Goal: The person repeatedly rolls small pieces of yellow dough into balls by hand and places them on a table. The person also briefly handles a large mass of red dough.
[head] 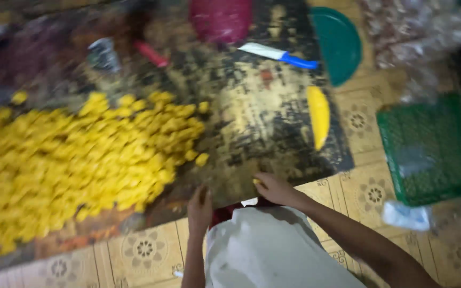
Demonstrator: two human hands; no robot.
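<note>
A large heap of small yellow pieces [81, 160] covers the left part of a dark, worn mat [257, 117] on the floor. My left hand [199, 205] rests at the mat's near edge, fingers curled, close to the heap. My right hand [274, 188] touches the same edge a little to the right, with a small yellow bit at its fingertips; whether it grips the bit is unclear. A white cloth [268, 250] lies between my forearms. The view is blurred.
A long yellow piece [318, 114] lies on the mat's right side. A blue-handled knife [281, 55], a dark red bowl [221, 20] and a green lid [340, 42] sit at the far end. A green mesh basket [430, 149] and plastic bags stand on the patterned floor at right.
</note>
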